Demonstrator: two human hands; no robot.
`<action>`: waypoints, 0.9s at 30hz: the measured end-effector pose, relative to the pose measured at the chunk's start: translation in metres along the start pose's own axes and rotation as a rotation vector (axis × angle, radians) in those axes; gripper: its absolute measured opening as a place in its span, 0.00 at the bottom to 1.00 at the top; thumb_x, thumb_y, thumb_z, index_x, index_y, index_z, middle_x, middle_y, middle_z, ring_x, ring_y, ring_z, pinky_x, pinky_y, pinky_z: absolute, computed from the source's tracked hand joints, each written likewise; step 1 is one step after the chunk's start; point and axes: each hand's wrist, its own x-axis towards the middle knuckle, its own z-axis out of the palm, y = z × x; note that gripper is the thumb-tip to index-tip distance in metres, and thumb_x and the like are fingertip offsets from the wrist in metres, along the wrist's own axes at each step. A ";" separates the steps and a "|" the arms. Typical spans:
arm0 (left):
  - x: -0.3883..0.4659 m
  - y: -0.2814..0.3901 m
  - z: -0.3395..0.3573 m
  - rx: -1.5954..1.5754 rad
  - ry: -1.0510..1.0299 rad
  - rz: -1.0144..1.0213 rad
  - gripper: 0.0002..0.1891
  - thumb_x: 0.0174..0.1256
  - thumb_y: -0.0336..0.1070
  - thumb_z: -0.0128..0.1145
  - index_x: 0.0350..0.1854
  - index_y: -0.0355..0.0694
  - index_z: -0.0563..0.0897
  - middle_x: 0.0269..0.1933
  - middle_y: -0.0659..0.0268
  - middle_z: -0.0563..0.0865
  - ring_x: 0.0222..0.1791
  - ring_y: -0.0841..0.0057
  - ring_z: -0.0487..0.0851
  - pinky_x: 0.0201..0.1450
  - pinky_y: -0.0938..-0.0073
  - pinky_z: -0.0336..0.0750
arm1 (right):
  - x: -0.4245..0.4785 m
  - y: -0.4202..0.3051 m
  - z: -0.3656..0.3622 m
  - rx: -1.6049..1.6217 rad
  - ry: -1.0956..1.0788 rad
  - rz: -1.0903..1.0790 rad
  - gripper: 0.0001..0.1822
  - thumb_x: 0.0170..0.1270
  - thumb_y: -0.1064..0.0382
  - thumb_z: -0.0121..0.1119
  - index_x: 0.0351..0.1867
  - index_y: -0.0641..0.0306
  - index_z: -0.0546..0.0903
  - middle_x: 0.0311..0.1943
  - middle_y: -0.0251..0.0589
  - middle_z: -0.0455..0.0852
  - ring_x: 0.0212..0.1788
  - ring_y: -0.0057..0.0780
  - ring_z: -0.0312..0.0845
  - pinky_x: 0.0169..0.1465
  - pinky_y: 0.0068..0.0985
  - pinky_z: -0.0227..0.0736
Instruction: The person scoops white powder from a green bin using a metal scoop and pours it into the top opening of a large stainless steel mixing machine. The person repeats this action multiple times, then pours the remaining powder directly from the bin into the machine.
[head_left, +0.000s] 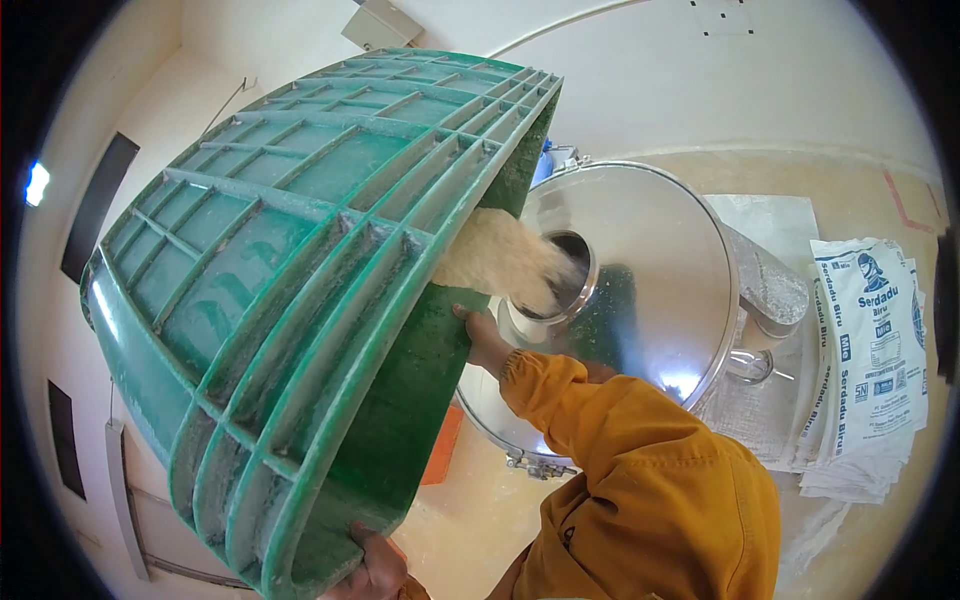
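Observation:
A large green plastic crate (292, 161) is tipped on its side, its ribbed outer face toward me. Pale powder (499, 251) that looks like flour slides over the crate's rim. It falls into the round opening (574, 259) of a polished stainless steel vessel (675, 277). My right hand (489, 339), reaching out from an orange sleeve, grips the crate's wall just below the stream of powder. Lower down, my left hand (375, 568) holds the crate's near bottom corner, partly cut off by the picture's edge. Most of the crate's inside is hidden.
Printed white sacks (870, 360) lie flat in a stack on the right. Beside the vessel is a dusty metal housing (765, 285). An orange-red object (442, 446) shows on the floor below the crate. A clamp (538, 466) juts from the vessel's rim.

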 end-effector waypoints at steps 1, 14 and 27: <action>0.004 -0.001 0.000 -0.007 -0.009 0.033 0.37 0.46 0.19 0.59 0.66 0.25 0.67 0.62 0.45 0.75 0.59 0.58 0.78 0.63 0.58 0.71 | 0.002 0.004 0.002 0.008 0.007 -0.006 0.13 0.70 0.68 0.56 0.53 0.67 0.73 0.47 0.47 0.82 0.45 0.45 0.83 0.47 0.51 0.83; 0.015 -0.025 0.027 -0.052 -0.026 0.144 0.31 0.51 0.21 0.60 0.62 0.22 0.70 0.59 0.45 0.78 0.55 0.60 0.80 0.59 0.62 0.73 | 0.048 0.022 0.006 0.054 0.001 -0.056 0.16 0.72 0.65 0.54 0.58 0.65 0.71 0.51 0.50 0.80 0.50 0.49 0.81 0.54 0.55 0.80; 0.029 -0.027 0.036 -0.175 -0.058 0.299 0.29 0.54 0.19 0.58 0.62 0.22 0.72 0.61 0.46 0.77 0.58 0.59 0.80 0.61 0.62 0.74 | 0.072 0.003 -0.007 0.128 -0.050 -0.103 0.17 0.68 0.66 0.60 0.56 0.57 0.71 0.49 0.45 0.80 0.46 0.46 0.81 0.49 0.55 0.82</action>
